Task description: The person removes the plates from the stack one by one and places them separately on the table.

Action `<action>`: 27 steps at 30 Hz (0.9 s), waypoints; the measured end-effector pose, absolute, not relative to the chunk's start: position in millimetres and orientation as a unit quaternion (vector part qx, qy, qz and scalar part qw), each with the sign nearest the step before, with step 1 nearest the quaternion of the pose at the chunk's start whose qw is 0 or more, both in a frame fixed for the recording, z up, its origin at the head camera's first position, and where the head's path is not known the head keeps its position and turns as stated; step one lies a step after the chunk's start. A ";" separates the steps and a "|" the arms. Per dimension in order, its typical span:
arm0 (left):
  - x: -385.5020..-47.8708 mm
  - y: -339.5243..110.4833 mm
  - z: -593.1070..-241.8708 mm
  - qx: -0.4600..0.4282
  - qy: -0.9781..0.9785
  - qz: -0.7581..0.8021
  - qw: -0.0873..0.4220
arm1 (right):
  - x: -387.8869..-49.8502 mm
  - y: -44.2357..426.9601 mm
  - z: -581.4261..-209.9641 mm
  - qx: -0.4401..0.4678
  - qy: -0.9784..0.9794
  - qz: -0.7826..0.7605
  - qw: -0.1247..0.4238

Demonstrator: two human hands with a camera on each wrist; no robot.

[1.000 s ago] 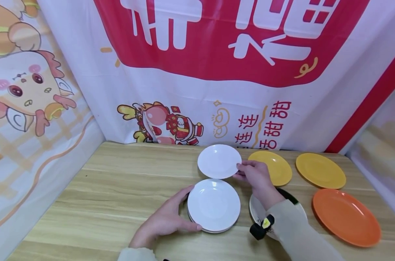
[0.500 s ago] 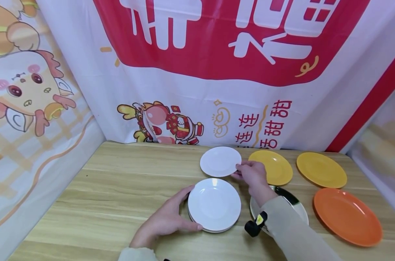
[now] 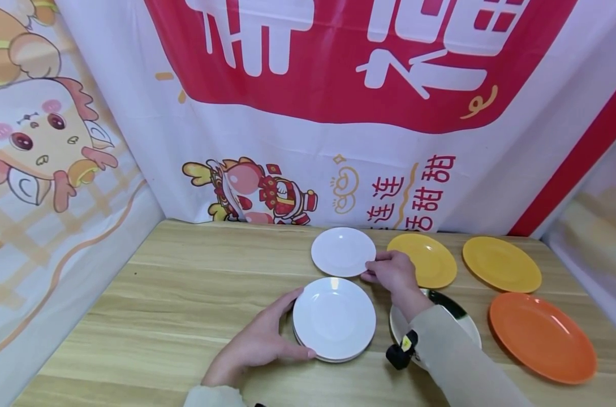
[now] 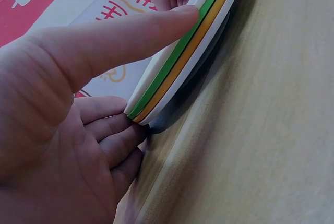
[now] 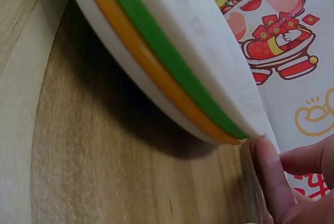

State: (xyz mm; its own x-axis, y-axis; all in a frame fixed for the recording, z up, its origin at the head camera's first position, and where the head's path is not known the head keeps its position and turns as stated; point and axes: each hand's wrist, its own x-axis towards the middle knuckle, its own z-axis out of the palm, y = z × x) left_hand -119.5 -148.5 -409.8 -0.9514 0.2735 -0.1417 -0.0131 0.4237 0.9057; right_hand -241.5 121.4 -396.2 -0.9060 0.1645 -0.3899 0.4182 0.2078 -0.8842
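In the head view a stack of plates stands at the middle of the table, topped by a white one. Both wrist views show its layered rims: white, a green plate, an orange-yellow plate and white again at the bottom. My left hand holds the stack's left side, thumb on the near rim and fingers along the far left. Behind the stack, a single white plate is at the back of the table. My right hand pinches its right rim between thumb and fingers.
Two yellow plates lie at the back right, one partly behind my right hand. An orange plate is at the far right. Under my right forearm sits a cream plate with a dark patch. A printed cloth hangs behind the table.
The single white plate has shifted very slightly to the right and tilted a little, with my right hand still on its rim. My left hand and the stack have stayed put.
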 end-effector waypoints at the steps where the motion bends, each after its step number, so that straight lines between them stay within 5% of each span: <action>1: -119.9 -148.7 -410.2 0.077 0.833 0.531 0.136 | -241.6 121.6 -396.7 0.187 0.773 -0.597 0.104; 27: -121.8 -149.8 -411.6 0.067 0.832 0.531 0.149 | -244.8 132.1 -397.6 0.171 0.835 -0.515 0.089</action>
State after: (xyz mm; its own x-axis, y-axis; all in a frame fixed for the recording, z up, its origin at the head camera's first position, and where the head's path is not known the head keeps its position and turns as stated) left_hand -121.8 -149.8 -411.6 -0.9464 0.2697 -0.1777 -0.0474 0.4281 0.9025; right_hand -244.8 132.1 -397.6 -0.9257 0.1934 -0.3252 0.3774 0.4114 -0.8297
